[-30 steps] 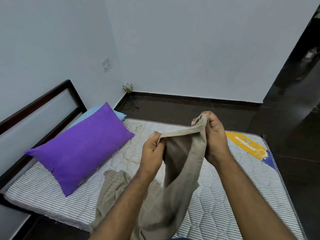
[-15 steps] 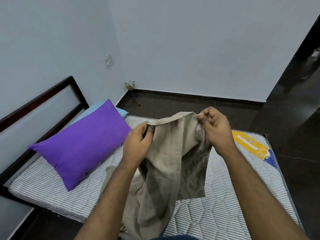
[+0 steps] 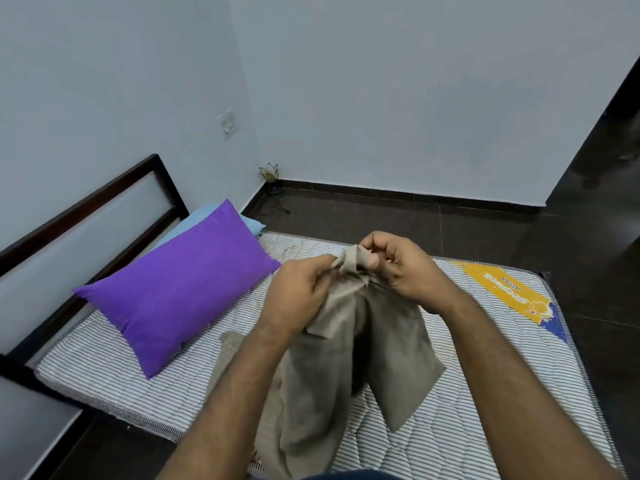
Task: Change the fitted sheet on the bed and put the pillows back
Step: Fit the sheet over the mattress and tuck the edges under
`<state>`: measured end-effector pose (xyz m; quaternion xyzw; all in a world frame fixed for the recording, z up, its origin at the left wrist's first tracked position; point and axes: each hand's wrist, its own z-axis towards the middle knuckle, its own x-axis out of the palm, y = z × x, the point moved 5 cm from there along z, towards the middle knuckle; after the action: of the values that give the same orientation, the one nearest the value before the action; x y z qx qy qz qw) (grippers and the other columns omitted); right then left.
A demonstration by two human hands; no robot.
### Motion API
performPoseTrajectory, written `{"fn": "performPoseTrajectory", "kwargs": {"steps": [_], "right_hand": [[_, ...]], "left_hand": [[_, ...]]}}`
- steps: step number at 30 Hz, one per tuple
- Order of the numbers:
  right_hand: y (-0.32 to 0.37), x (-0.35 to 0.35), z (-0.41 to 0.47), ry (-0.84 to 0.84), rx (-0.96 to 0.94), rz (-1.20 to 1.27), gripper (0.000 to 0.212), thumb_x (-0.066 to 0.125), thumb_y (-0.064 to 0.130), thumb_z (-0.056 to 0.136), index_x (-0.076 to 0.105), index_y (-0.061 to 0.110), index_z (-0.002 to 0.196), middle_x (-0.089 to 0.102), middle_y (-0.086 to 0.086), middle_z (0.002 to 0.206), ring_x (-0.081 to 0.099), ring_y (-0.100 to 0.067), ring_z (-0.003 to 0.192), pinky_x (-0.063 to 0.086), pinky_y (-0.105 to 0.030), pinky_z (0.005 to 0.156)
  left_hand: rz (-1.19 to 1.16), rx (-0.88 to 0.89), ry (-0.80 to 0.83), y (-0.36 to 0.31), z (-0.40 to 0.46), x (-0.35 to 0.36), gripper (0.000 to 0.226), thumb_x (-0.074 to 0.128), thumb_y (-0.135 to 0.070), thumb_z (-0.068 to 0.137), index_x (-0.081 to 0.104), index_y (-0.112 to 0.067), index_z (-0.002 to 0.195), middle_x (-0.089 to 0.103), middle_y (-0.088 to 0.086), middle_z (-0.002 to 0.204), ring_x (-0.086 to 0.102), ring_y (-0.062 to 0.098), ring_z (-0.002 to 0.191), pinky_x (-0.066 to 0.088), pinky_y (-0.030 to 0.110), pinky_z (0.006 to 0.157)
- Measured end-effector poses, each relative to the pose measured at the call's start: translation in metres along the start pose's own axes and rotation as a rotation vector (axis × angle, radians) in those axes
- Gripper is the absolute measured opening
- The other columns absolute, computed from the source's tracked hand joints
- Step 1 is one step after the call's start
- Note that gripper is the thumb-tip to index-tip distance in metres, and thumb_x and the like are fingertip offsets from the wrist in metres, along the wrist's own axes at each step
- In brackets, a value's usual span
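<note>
Sheet (image 3: 322,386) hangs bunched from both hands down onto the bare striped mattress (image 3: 485,393), beige, loose folds. Left hand (image 3: 298,292) grips the cloth with fingers curled round it; right hand (image 3: 398,268) pinches the top edge between thumb and fingertips (hands close together, nearly touching). Purple pillow (image 3: 180,289) lies on the mattress to the left, tilted, partly on a blue pillow (image 3: 204,216) against the dark headboard (image 3: 104,199). Yellow label (image 3: 512,292) at the far right corner. Small lamp (image 3: 269,174) on the floor in the wall corner.
</note>
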<state>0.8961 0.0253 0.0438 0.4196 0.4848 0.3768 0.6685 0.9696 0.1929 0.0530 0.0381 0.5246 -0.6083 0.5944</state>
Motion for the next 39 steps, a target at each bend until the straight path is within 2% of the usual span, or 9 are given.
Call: {"fn": "performPoseTrajectory", "kwargs": {"steps": [3, 6, 13, 17, 21, 26, 32, 35, 39], "right_hand": [[-0.007, 0.005, -0.006, 0.25, 0.118, 0.016, 0.043, 0.078, 0.047, 0.08, 0.072, 0.016, 0.11, 0.076, 0.0, 0.105, 0.069, -0.011, 0.097, 0.052, -0.031, 0.083], [-0.012, 0.0, -0.013, 0.31, 0.148, 0.107, 0.049, 0.077, 0.045, 0.077, 0.069, 0.001, 0.098, 0.073, -0.008, 0.093, 0.067, -0.016, 0.083, 0.049, -0.026, 0.068], [0.001, -0.009, -0.013, -0.033, 0.059, 0.211, 0.039, 0.058, 0.037, 0.098, 0.065, 0.009, 0.072, 0.045, 0.0, 0.062, 0.032, -0.008, 0.055, 0.022, -0.025, 0.05], [0.01, -0.003, -0.007, -0.209, -0.038, 0.22, 0.046, 0.05, 0.033, 0.105, 0.054, -0.005, 0.079, 0.05, -0.01, 0.073, 0.045, -0.019, 0.07, 0.038, -0.03, 0.065], [0.01, -0.006, -0.008, -0.381, -0.041, 0.208, 0.047, 0.048, 0.033, 0.108, 0.043, -0.005, 0.079, 0.037, -0.007, 0.072, 0.031, -0.02, 0.069, 0.029, -0.032, 0.06], [-0.016, -0.024, -0.01, -0.665, 0.071, 0.453, 0.058, 0.057, 0.051, 0.098, 0.054, -0.007, 0.093, 0.058, -0.015, 0.086, 0.051, -0.022, 0.083, 0.048, -0.037, 0.077], [-0.036, -0.039, -0.017, -0.825, 0.211, 0.45, 0.037, 0.047, 0.039, 0.107, 0.062, 0.009, 0.091, 0.063, -0.009, 0.085, 0.056, -0.017, 0.081, 0.05, -0.034, 0.077], [-0.031, -0.024, -0.016, -0.714, 0.231, 0.442, 0.037, 0.043, 0.037, 0.109, 0.063, 0.011, 0.091, 0.067, -0.009, 0.09, 0.06, -0.016, 0.085, 0.052, -0.031, 0.078], [-0.015, -0.002, -0.01, -0.554, 0.203, 0.485, 0.038, 0.046, 0.038, 0.108, 0.066, 0.021, 0.08, 0.072, -0.005, 0.087, 0.063, -0.013, 0.085, 0.052, -0.031, 0.083]], "left_hand": [[0.243, 0.051, -0.105, -0.008, -0.006, -0.004, 0.014, 0.045, -0.034, 0.089, 0.057, -0.026, 0.092, 0.062, -0.005, 0.066, 0.056, 0.015, 0.063, 0.041, 0.032, 0.053], [0.134, -0.045, -0.179, 0.006, -0.009, -0.011, 0.035, 0.046, -0.049, 0.092, 0.069, -0.022, 0.088, 0.066, -0.003, 0.066, 0.061, 0.017, 0.062, 0.048, 0.038, 0.054], [-0.721, -0.208, -0.129, 0.009, 0.0, -0.021, 0.037, 0.054, -0.029, 0.105, 0.07, -0.004, 0.084, 0.068, 0.014, 0.076, 0.056, 0.024, 0.072, 0.045, 0.038, 0.068], [-0.778, -0.272, 0.006, 0.001, -0.006, -0.007, 0.05, 0.073, -0.057, 0.085, 0.068, -0.007, 0.079, 0.057, 0.01, 0.062, 0.051, 0.014, 0.053, 0.04, 0.029, 0.051], [-0.641, -0.261, 0.215, -0.003, -0.01, -0.004, 0.032, 0.093, -0.022, 0.059, 0.068, -0.018, 0.077, 0.07, -0.008, 0.071, 0.063, 0.005, 0.067, 0.05, 0.022, 0.058], [0.095, -0.145, -0.081, 0.032, -0.015, -0.027, 0.028, 0.066, -0.033, 0.077, 0.07, -0.035, 0.105, 0.059, -0.011, 0.081, 0.062, 0.013, 0.079, 0.052, 0.041, 0.066], [-0.883, -0.639, -0.816, 0.077, -0.03, -0.051, 0.016, 0.05, -0.016, 0.094, 0.06, -0.024, 0.085, 0.063, 0.0, 0.087, 0.057, 0.018, 0.086, 0.047, 0.039, 0.083], [-1.231, -0.713, -0.612, 0.065, -0.029, -0.041, 0.024, 0.043, -0.028, 0.095, 0.054, -0.019, 0.076, 0.05, 0.004, 0.061, 0.049, 0.02, 0.054, 0.044, 0.027, 0.053], [-1.055, -0.534, -0.059, 0.026, -0.03, -0.01, 0.052, 0.031, -0.04, 0.086, 0.057, -0.004, 0.114, 0.04, 0.009, 0.061, 0.028, 0.016, 0.045, 0.025, 0.019, 0.039]]}}
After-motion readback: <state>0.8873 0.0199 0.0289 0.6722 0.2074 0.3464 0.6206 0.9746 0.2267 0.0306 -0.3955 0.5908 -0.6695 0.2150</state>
